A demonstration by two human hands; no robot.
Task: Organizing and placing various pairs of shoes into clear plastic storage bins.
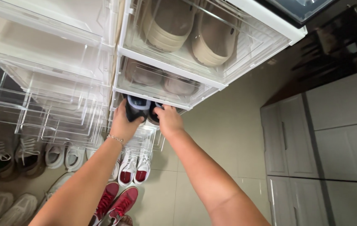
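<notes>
**Two hands on dark shoes at a clear shoe box**

Head view: The left hand (124,121) has its grip wrapped around the heel of a dark shoe (138,108). The fingers are pressed around the shoe, so this grip is pinching it. A thin bracelet (115,139) sits on that wrist. The right hand (168,119) is just beside it. Its fingers curl over the back of a second dark shoe (153,114), and this grip looks closed on it too.

Both shoes sit at the mouth of a clear shoe box (157,94), right in front of the grips. Their heels face the hands. Their toes point away, into the box, so each shoe lies long-ways from the hands into the box. Most of each shoe is hidden.

Above the grips, another clear box holds tan sandals (186,29). Left of the left grip are stacked clear boxes (44,83). Below the hands, on the floor (220,138), stand white sneakers (135,167) with red insides and red sneakers (115,203). Right of the right grip, well apart, is a grey cabinet (325,142).
</notes>
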